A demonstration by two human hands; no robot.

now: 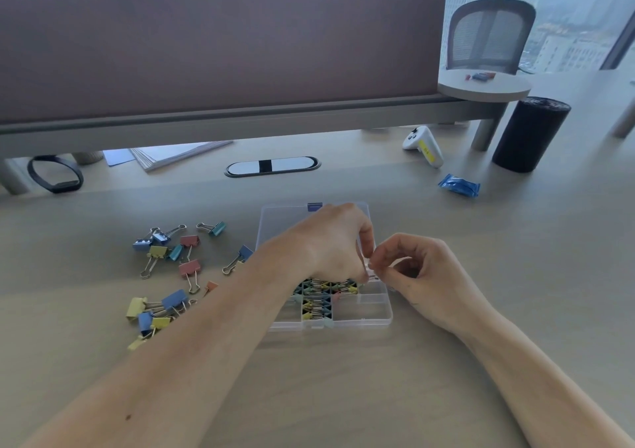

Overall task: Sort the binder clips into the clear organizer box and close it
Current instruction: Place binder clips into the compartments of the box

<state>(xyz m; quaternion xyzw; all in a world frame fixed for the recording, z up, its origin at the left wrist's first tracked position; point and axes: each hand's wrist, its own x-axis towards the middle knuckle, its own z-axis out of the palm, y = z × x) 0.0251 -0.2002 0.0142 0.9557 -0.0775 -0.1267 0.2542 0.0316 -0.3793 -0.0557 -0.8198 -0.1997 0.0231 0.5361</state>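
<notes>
Lying loose toward the table's left side, many binder clips (165, 275) wait. The clear organizer box (378, 312) sits open mid-table, partly filled. The left hand (326, 244) curls over it; I cannot tell what it holds. The right hand (422, 272) pinches a tiny pale thing (371, 266). A bumping arm could knock packed clips out.

text: none legible | yellow sticker (425, 148) on controller (414, 136) — blurred

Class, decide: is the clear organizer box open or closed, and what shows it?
Open. The lid lies flat behind the organizer box, and binder clips sit uncovered in its compartments.
</notes>
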